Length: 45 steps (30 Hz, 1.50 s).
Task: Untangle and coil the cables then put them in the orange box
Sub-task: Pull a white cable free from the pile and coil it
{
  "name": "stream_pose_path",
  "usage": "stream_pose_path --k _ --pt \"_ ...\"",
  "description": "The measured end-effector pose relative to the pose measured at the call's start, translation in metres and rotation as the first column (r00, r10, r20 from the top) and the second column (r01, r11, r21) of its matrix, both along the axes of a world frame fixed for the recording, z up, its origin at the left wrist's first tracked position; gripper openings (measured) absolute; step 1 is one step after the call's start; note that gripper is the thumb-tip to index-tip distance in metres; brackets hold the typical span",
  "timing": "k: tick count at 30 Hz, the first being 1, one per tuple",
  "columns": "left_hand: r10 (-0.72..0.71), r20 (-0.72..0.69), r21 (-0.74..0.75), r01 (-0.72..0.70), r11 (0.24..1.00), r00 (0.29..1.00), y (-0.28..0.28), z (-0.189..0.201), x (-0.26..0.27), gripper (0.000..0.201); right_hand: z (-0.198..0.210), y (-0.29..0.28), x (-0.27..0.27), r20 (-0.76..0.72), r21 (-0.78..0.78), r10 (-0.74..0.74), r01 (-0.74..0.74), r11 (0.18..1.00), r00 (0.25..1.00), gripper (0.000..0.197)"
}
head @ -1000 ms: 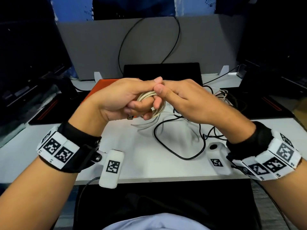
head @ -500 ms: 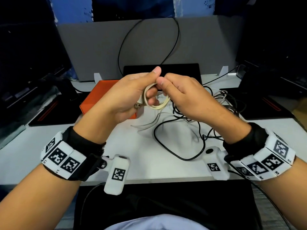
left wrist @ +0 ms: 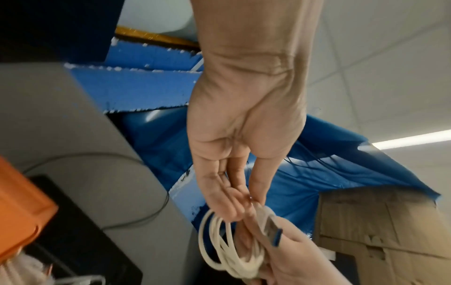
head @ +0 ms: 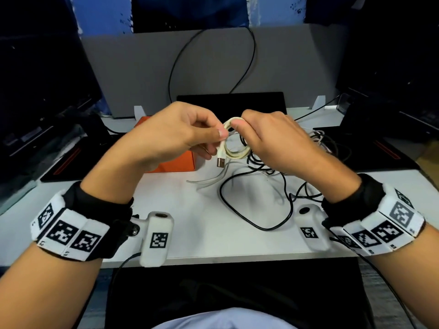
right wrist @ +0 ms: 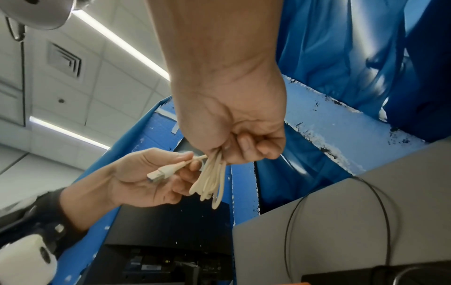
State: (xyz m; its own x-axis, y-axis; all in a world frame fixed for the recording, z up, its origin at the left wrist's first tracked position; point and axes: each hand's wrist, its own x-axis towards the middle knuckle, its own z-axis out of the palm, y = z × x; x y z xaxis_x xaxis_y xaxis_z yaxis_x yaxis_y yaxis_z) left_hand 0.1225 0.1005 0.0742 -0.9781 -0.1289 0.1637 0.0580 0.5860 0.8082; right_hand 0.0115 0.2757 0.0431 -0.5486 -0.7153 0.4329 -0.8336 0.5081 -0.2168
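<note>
A small coil of white USB cable [head: 234, 151] hangs in the air between both hands above the table. My right hand [head: 240, 124] grips the top of the coil [right wrist: 209, 183] in a fist. My left hand [head: 219, 135] pinches the cable's plug end [right wrist: 168, 170] between thumb and fingers, and the metal USB plug [head: 220, 162] points down. The coil [left wrist: 227, 248] shows in the left wrist view below the fingers. The orange box [head: 175, 162] sits on the table behind my left hand, partly hidden by it.
A tangle of black and white cables [head: 285, 167] lies on the white table [head: 190, 222] under and right of the hands. A black loop [head: 237, 210] reaches toward the front edge. A grey panel [head: 213, 67] stands behind, with black monitors at both sides.
Both hands have risen and separated slightly. The left hand shifted from wrapping the coil to pinching its plug end, and the USB plug now hangs free below.
</note>
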Motion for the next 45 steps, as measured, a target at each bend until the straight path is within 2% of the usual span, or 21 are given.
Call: stream_pose_path --k 3,9,13,16,18,21,23,28,31,33,36,38,40,43,45 --pt "-0.006 -0.063 -0.025 0.005 1.0 0.998 0.002 -0.003 -0.001 0.014 0.003 0.002 0.0 0.085 -0.044 0.024 -0.02 0.999 0.996 0.046" --pt "-0.001 -0.302 -0.059 -0.018 0.998 0.953 0.01 -0.017 -0.012 0.024 0.008 0.004 -0.005 0.251 -0.144 0.105 -0.07 0.987 0.962 0.048" --pt "-0.031 -0.37 -0.037 0.019 0.999 0.929 0.012 -0.021 -0.016 0.02 0.015 0.01 -0.006 0.217 -0.129 0.127 -0.1 0.987 0.968 0.047" --pt "-0.029 -0.465 -0.082 -0.011 0.997 0.885 0.015 -0.021 -0.014 0.01 0.018 0.011 0.0 0.172 -0.072 0.137 -0.126 0.989 0.976 0.048" --pt "-0.031 -0.494 -0.094 -0.018 0.995 0.869 0.018 -0.019 -0.013 0.007 0.02 0.012 0.001 0.196 -0.09 0.161 -0.146 0.985 0.967 0.047" --pt "-0.095 -0.474 -0.147 0.027 0.989 0.876 0.017 -0.018 -0.012 0.016 0.019 0.016 -0.002 0.369 -0.243 0.311 -0.232 0.942 0.876 0.047" --pt "-0.146 -0.401 -0.162 0.087 0.983 0.904 0.016 -0.019 -0.011 0.014 0.018 0.017 -0.002 0.444 -0.323 0.391 -0.263 0.909 0.806 0.048" --pt "-0.039 -0.321 -0.109 0.004 0.994 0.946 0.017 -0.026 -0.015 0.032 0.015 0.013 0.002 0.458 -0.292 0.397 -0.287 0.912 0.795 0.044" --pt "-0.055 -0.296 -0.202 -0.006 0.979 0.954 0.019 -0.027 -0.016 0.033 0.013 0.012 0.003 0.499 -0.287 0.429 -0.324 0.902 0.753 0.043" --pt "-0.094 -0.257 -0.263 0.024 0.965 0.962 0.021 -0.025 -0.013 0.03 0.014 0.013 0.001 0.497 -0.281 0.428 -0.326 0.902 0.755 0.047" --pt "-0.084 -0.198 -0.336 0.013 0.942 0.976 0.02 -0.021 -0.011 0.034 0.017 0.014 -0.004 0.452 -0.246 0.367 -0.282 0.927 0.813 0.046" --pt "-0.084 -0.153 -0.363 0.023 0.932 0.985 0.018 -0.02 -0.01 0.027 0.016 0.014 -0.007 0.418 -0.201 0.323 -0.261 0.944 0.849 0.044" --pt "-0.096 -0.139 -0.337 0.044 0.941 0.986 0.017 -0.021 -0.009 0.02 0.016 0.014 -0.008 0.392 -0.179 0.307 -0.256 0.95 0.867 0.043" --pt "-0.101 -0.243 -0.225 0.046 0.973 0.965 0.017 -0.025 -0.011 0.008 0.019 0.015 -0.008 0.373 -0.213 0.294 -0.227 0.95 0.88 0.044" --pt "-0.095 -0.323 -0.097 0.068 0.993 0.941 0.018 -0.026 -0.012 0.014 0.021 0.017 -0.008 0.398 -0.256 0.327 -0.238 0.937 0.857 0.047"
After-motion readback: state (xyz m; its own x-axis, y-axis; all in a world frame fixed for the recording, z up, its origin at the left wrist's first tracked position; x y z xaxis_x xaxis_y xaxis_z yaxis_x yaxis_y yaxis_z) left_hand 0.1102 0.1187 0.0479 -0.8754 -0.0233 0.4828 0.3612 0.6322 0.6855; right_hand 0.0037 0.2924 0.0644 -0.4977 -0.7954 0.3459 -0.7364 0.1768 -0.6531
